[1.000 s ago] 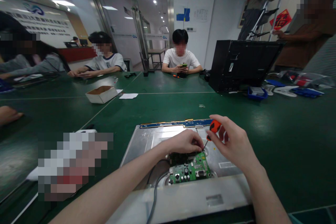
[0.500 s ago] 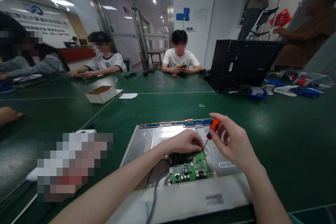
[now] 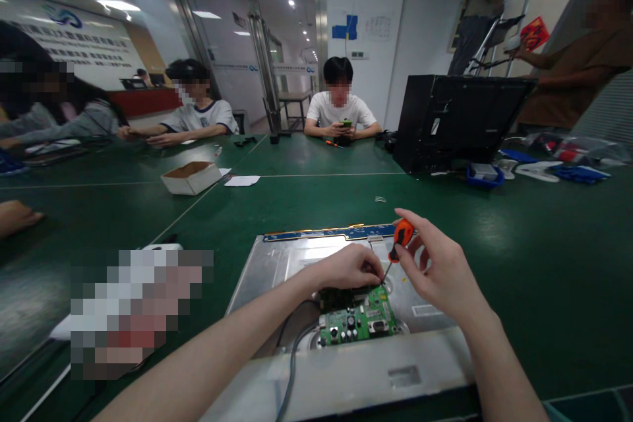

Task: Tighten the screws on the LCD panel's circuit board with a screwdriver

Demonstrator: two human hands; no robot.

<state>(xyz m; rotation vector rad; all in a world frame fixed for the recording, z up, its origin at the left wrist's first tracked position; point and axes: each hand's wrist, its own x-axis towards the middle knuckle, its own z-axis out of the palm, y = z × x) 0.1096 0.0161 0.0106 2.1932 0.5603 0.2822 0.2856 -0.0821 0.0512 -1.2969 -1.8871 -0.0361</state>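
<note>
A small orange-and-black screwdriver is held by my right hand, its fingers on the handle. The shaft slants down to the far corner of a green circuit board. My left hand is closed at that corner, its fingertips pinched beside the screwdriver's tip; what they hold, if anything, is hidden. The board sits on the metal back of a display panel, which lies flat in front of me. A blue strip board runs along the panel's far edge, and a grey cable leads toward me.
On the green table are an open cardboard box, white paper and a black monitor housing. A blue tray lies before the housing. A pixelated object is at left. Several people are around the table.
My right hand and the screwdriver handle have shifted very slightly, with the tip at the same corner. My left hand stays where it was.
</note>
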